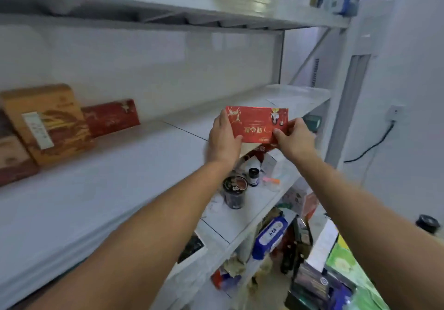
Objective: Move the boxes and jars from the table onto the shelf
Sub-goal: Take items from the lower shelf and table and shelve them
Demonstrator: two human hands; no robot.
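Far L on the mid shelf point(125, 180): brown box point(12, 158), then tan box point(45, 127) leaning on it, both blurred. Dark red box point(113, 117) just R of the tan one, standing on edge against the back wall.

Centre: red box point(258, 124) held in the air w/ both hands, at the shelf's front edge, print facing cam & upside down. Can't tell if it touches the board.
L hand point(224, 141) grips its L end: thumb on the front face, fingers wrapped behind.
R hand point(294, 139) pinches the lower R corner: thumb in front, fingers curled behind.

Below the hands, next tier down: dark jar point(234, 192) upright, small dark bottle point(254, 176) just beside it to the R.
Lower still: blue pack point(270, 236) w/ price label.
R side: green box point(341, 259) bottom, wall socket point(395, 112) w/ black cable hanging from it, black lid point(427, 223) at the frame edge.
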